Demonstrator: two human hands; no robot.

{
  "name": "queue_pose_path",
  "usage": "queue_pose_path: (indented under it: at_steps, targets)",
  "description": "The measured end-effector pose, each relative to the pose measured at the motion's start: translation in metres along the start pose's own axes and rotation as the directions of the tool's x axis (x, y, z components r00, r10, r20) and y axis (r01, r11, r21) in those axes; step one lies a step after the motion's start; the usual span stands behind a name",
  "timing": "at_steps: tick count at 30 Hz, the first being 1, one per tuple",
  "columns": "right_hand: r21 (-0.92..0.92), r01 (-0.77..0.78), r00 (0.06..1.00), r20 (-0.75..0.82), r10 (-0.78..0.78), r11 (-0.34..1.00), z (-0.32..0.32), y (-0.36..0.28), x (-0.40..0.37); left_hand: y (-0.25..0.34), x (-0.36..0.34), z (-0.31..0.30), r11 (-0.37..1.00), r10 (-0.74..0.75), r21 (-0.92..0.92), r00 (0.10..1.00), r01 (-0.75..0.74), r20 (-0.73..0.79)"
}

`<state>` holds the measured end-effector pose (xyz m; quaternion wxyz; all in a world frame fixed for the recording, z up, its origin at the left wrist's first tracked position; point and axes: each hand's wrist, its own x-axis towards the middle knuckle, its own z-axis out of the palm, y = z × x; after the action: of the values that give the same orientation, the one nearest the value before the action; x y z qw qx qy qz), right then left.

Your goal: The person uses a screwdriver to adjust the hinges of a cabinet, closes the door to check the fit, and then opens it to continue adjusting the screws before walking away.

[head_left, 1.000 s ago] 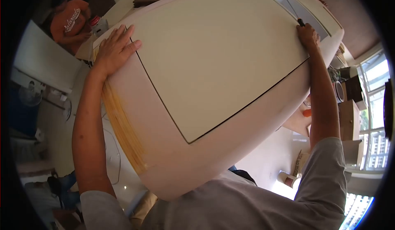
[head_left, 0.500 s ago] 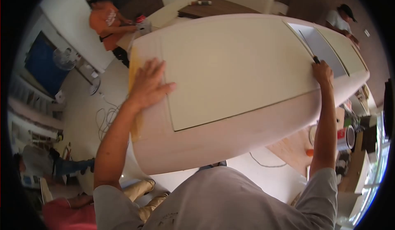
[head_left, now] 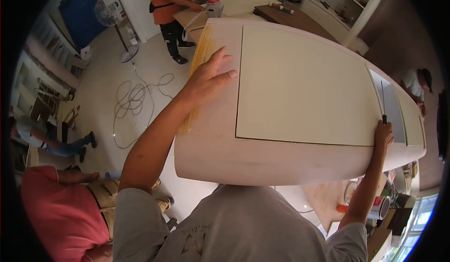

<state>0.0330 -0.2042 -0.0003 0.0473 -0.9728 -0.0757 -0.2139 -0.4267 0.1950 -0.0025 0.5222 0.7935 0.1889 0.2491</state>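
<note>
A large pale pink body with curved sides spreads out before me, and a cream panel is set into its upper face, with a dark gap along its edges. My left hand, fingers stretched and thumb apart, is over the left end, between the yellowish strip and the panel's left edge. It holds nothing. My right hand is closed around the dark handle of a screwdriver. The long thin shaft points away from me along the panel's right edge, over the open recess.
A person in orange stands at a far table near a red-topped container. One in red is at lower left, another in white at far right. Cable lies coiled on the floor by a fan. Paint can at right.
My view has swung, so the body appears further right and turned. My left hand sits further left of the panel's edge than before. My right hand keeps hold of the screwdriver by the recess.
</note>
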Motion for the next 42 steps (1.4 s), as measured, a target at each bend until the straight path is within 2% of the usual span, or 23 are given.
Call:
queue_pose_path:
  at_steps: [1,4,7,10,13,16,17,18,19,20,22,23,25,27,29,31,32,33,34,37,39,40,42]
  targets:
    - [0.009,0.003,1.000,0.002,-0.003,1.000,0.003,0.002,0.003,0.001,0.000,-0.002,1.000,-0.004,0.011,1.000,0.004,-0.004]
    - [0.046,0.100,0.995,0.021,-0.101,0.994,0.017,0.023,0.025,0.018,-0.005,-0.003,0.962,-0.027,0.274,0.997,0.005,0.079]
    - [0.181,0.168,0.972,0.132,-0.194,0.969,-0.006,0.024,0.032,0.033,-0.010,0.005,0.693,0.006,0.689,0.958,-0.210,0.285]
    - [0.342,0.165,0.945,0.214,-0.248,0.925,-0.017,0.034,0.043,0.060,-0.037,0.031,0.568,-0.014,0.771,0.934,-0.286,0.357]
    - [0.419,0.111,0.946,0.232,-0.225,0.901,-0.026,0.043,0.065,0.091,-0.059,0.063,0.535,0.046,0.802,0.957,-0.266,0.287]
    - [0.492,0.162,0.931,0.210,-0.297,0.855,-0.069,0.035,0.077,0.105,-0.055,0.072,0.354,0.192,0.920,0.976,-0.170,0.106]
    - [0.492,0.159,0.932,0.212,-0.294,0.856,-0.074,0.035,0.089,0.102,-0.053,0.069,0.265,0.425,0.946,0.903,-0.188,0.061]
    - [0.454,0.086,0.922,0.300,-0.243,0.887,-0.099,0.023,0.086,0.106,-0.050,0.068,0.162,0.541,0.968,0.838,-0.190,0.074]
    - [0.389,0.174,0.924,0.252,-0.286,0.905,-0.098,0.028,0.106,0.116,-0.046,0.065,0.056,0.648,0.983,0.755,-0.176,0.099]
    - [0.415,0.152,0.911,0.292,-0.290,0.897,-0.113,0.027,0.116,0.124,-0.042,0.062,-0.047,0.738,0.988,0.661,-0.150,0.136]
    - [0.618,0.144,0.845,0.329,-0.421,0.772,-0.108,0.053,0.177,0.136,-0.029,0.056,-0.034,0.761,0.996,0.644,-0.087,0.082]
    - [0.768,0.113,0.859,0.244,-0.450,0.630,-0.106,0.054,0.186,0.141,-0.022,0.053,-0.029,0.773,0.998,0.632,-0.058,0.059]
    - [0.902,0.014,0.889,0.186,-0.417,0.432,-0.114,0.050,0.196,0.147,-0.007,0.048,-0.048,0.832,0.999,0.553,-0.016,0.049]
    - [0.914,-0.113,0.895,0.263,-0.359,0.390,-0.140,0.046,0.198,0.151,0.004,0.045,-0.009,0.875,0.999,0.484,0.037,-0.009]
    - [0.950,-0.227,0.913,0.285,-0.291,0.216,-0.136,0.051,0.213,0.156,0.010,0.049,0.096,0.871,0.992,0.476,0.081,-0.123]
    - [0.976,-0.220,0.919,0.206,-0.336,-0.002,-0.108,0.078,0.249,0.167,0.016,0.057,0.141,0.848,0.975,0.488,0.169,-0.207]
    - [0.969,-0.219,0.919,0.166,-0.358,-0.111,-0.093,0.091,0.267,0.172,0.019,0.054,0.155,0.837,0.979,0.509,0.130,-0.200]
    - [0.931,-0.283,0.914,0.189,-0.359,-0.229,-0.083,0.094,0.271,0.177,0.024,0.048,0.168,0.827,0.982,0.529,0.088,-0.189]
    - [0.903,-0.318,0.917,0.215,-0.337,-0.289,-0.070,0.098,0.272,0.181,0.030,0.045,0.184,0.818,0.982,0.548,0.045,-0.178]
    - [0.820,-0.387,0.919,0.306,-0.248,-0.421,-0.037,0.079,0.231,0.195,0.048,0.046,0.256,0.816,0.965,0.522,0.061,-0.250]
    - [0.773,-0.448,0.892,0.359,-0.274,-0.449,-0.031,0.055,0.180,0.204,0.065,0.036,0.217,0.808,0.973,0.544,0.080,-0.225]
    - [0.777,-0.437,0.899,0.373,-0.228,-0.453,-0.040,0.032,0.135,0.208,0.074,0.028,0.197,0.804,0.976,0.554,0.091,-0.214]
    - [0.810,-0.480,0.863,0.365,-0.350,-0.338,-0.042,0.009,0.078,0.211,0.098,0.005,0.158,0.816,0.987,0.563,0.001,-0.131]
